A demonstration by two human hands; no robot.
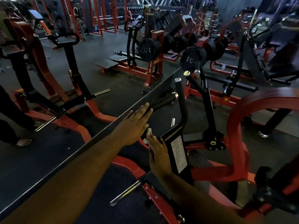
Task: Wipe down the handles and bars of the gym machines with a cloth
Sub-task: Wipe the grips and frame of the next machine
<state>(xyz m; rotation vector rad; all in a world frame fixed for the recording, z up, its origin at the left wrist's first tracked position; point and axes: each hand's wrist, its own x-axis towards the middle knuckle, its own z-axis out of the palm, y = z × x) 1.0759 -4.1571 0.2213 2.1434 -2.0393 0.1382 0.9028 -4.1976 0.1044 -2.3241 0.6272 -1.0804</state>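
The black handle [163, 101] lies just ahead of the left hand [135, 125], its long axis running up and to the right toward a chrome end cap. That hand reaches forward, fingers straight and together, tips about touching the grip. The right hand [159, 156] sits nearer the body, seemingly pressing a white cloth [149, 132] under straight fingers against the black upright

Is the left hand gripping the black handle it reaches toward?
No. The left hand lies flat with straight fingers by the black handle, not curled round it.
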